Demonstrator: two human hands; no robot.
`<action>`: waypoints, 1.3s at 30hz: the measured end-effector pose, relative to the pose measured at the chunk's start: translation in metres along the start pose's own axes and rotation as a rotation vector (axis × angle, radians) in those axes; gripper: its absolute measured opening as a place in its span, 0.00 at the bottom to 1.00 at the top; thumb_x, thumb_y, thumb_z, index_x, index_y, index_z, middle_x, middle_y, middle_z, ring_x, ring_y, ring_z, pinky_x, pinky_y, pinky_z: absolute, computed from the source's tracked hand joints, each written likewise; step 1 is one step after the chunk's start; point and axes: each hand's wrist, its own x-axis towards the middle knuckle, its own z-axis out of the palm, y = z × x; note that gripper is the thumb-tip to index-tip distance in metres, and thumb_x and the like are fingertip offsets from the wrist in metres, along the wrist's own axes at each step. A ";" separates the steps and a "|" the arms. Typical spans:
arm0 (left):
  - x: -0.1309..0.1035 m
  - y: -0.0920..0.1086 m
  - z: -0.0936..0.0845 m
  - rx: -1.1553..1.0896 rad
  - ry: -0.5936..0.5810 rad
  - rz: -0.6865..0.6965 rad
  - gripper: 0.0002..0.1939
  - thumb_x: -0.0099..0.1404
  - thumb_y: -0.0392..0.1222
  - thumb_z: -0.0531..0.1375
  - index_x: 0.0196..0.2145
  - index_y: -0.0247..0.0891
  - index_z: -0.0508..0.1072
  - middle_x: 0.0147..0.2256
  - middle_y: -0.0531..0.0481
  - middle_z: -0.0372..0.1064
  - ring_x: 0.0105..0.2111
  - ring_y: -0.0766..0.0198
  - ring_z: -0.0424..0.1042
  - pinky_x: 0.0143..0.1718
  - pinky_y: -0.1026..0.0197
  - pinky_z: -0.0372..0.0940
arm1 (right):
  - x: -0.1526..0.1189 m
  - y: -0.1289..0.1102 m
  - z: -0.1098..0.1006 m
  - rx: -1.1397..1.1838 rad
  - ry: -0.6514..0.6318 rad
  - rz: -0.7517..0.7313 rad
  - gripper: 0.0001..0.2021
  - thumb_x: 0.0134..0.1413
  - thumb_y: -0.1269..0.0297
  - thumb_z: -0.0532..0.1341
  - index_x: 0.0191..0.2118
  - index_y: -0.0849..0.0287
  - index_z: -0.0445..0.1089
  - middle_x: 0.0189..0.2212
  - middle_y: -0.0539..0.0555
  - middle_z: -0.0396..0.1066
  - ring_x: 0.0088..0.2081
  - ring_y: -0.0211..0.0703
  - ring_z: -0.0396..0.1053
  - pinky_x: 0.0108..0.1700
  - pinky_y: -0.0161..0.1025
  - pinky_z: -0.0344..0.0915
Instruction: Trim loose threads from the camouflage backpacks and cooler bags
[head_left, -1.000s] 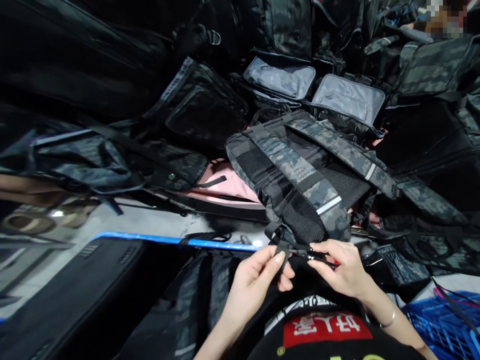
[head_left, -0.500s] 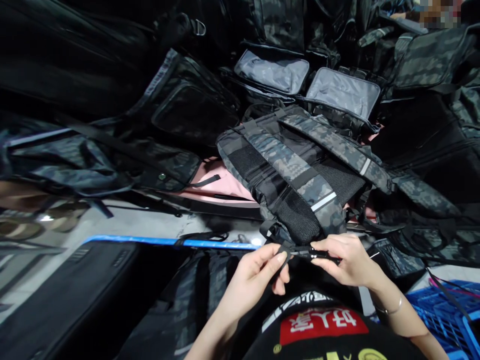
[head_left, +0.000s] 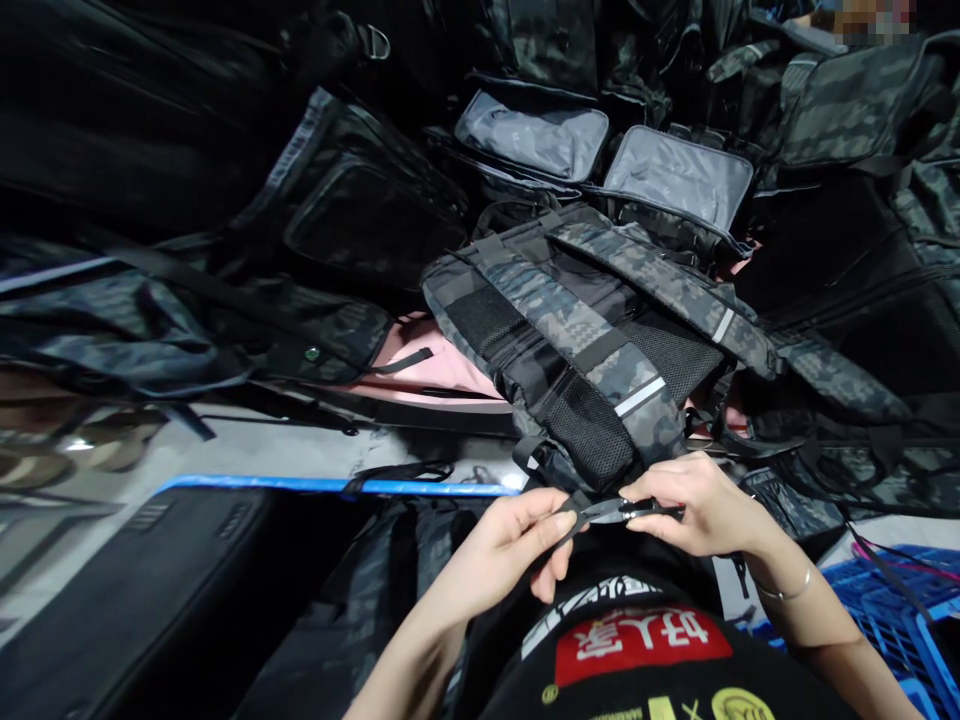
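A camouflage backpack (head_left: 600, 335) lies in front of me with its padded shoulder straps and mesh back facing up. My left hand (head_left: 514, 545) is closed at the near edge of the bag, pinching a black webbing strap (head_left: 576, 504) between thumb and fingers. My right hand (head_left: 694, 505) grips a small pair of thread snips (head_left: 606, 511) with black handles. The blades point left and lie right at the strap beside my left fingertips. Whether they touch the webbing I cannot tell.
Dark camouflage bags crowd the far side, two with open grey-lined flaps (head_left: 679, 175). Pink fabric (head_left: 439, 360) shows under the backpack. A blue-rimmed container (head_left: 322, 485) with black bags stands at near left, a blue basket (head_left: 892, 600) at near right. A person's blurred arm (head_left: 874, 20) shows top right.
The snips' blades now show more clearly and look more spread at the strap. Both hands stay in nearly the same place, and the view has shifted slightly.
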 end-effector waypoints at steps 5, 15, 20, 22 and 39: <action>0.000 0.001 -0.001 -0.047 -0.045 -0.031 0.17 0.59 0.50 0.58 0.22 0.34 0.65 0.15 0.53 0.65 0.12 0.71 0.62 0.15 0.70 0.53 | 0.001 0.003 0.001 0.092 0.020 -0.046 0.09 0.56 0.61 0.58 0.39 0.60 0.70 0.30 0.52 0.74 0.29 0.36 0.70 0.30 0.32 0.64; 0.000 0.001 -0.005 -0.041 -0.008 0.006 0.17 0.58 0.52 0.59 0.22 0.34 0.65 0.14 0.53 0.64 0.12 0.71 0.61 0.16 0.69 0.54 | -0.004 -0.002 0.004 0.303 0.170 -0.029 0.09 0.54 0.61 0.60 0.36 0.61 0.70 0.27 0.51 0.74 0.26 0.34 0.69 0.29 0.31 0.64; -0.001 0.003 -0.005 0.017 -0.047 -0.045 0.19 0.57 0.55 0.58 0.24 0.34 0.64 0.16 0.54 0.65 0.13 0.71 0.62 0.16 0.69 0.56 | -0.003 0.001 0.006 -0.081 0.207 -0.067 0.12 0.55 0.61 0.59 0.41 0.63 0.70 0.24 0.52 0.70 0.24 0.35 0.64 0.28 0.33 0.60; 0.000 0.003 -0.005 0.029 -0.062 -0.058 0.20 0.57 0.56 0.58 0.24 0.34 0.63 0.16 0.54 0.64 0.13 0.71 0.63 0.16 0.69 0.57 | -0.003 0.001 0.006 -0.171 0.187 -0.101 0.11 0.56 0.61 0.58 0.41 0.62 0.70 0.23 0.51 0.69 0.24 0.35 0.63 0.27 0.34 0.58; -0.001 0.002 -0.006 -0.037 -0.198 -0.071 0.17 0.58 0.53 0.58 0.27 0.33 0.65 0.16 0.54 0.65 0.13 0.71 0.63 0.15 0.71 0.56 | 0.001 0.007 0.004 0.019 0.093 -0.174 0.09 0.55 0.62 0.59 0.39 0.62 0.69 0.26 0.52 0.72 0.25 0.34 0.67 0.28 0.32 0.60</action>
